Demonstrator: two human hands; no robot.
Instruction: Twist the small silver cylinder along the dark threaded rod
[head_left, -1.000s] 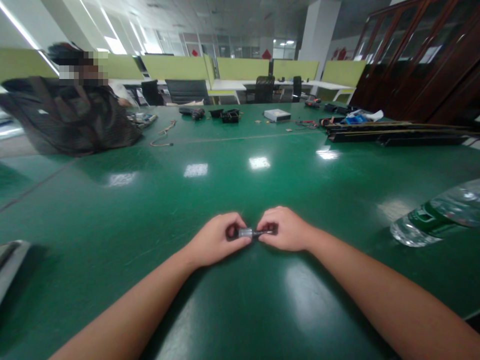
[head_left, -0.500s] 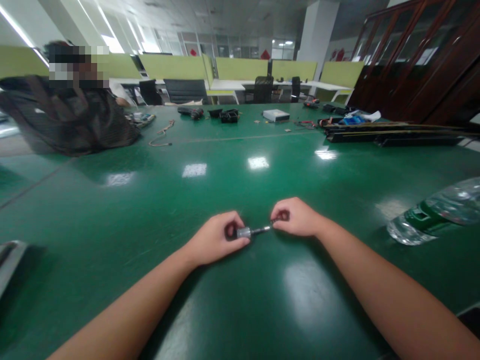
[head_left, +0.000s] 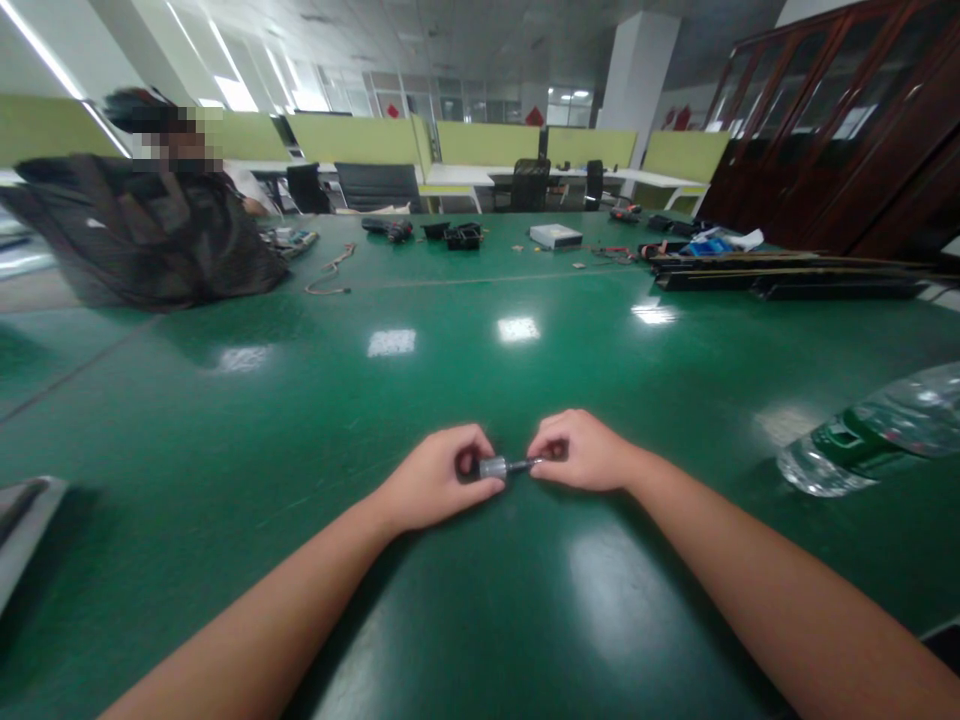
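Observation:
My left hand (head_left: 442, 482) is closed around a small silver cylinder with a dark rear part and a thin shaft (head_left: 493, 468), lying level just above or on the green table. The shaft points right. Its far end meets the fingertips of my right hand (head_left: 581, 452), which pinch a small dark piece (head_left: 553, 452). That piece is mostly hidden by the fingers, and its kind is not clear. The two hands are close together, a short shaft length apart.
A clear water bottle with a green label (head_left: 855, 440) lies on the right. A grey-edged object (head_left: 30, 520) is at the left edge. A large dark bag (head_left: 165, 230) stands back left, near a person. Black rails (head_left: 787, 275) and a white box (head_left: 555, 236) are farther back.
My right hand has moved slightly left, bringing the small dark piece from a gap away onto the shaft's tip. My left hand has barely shifted.

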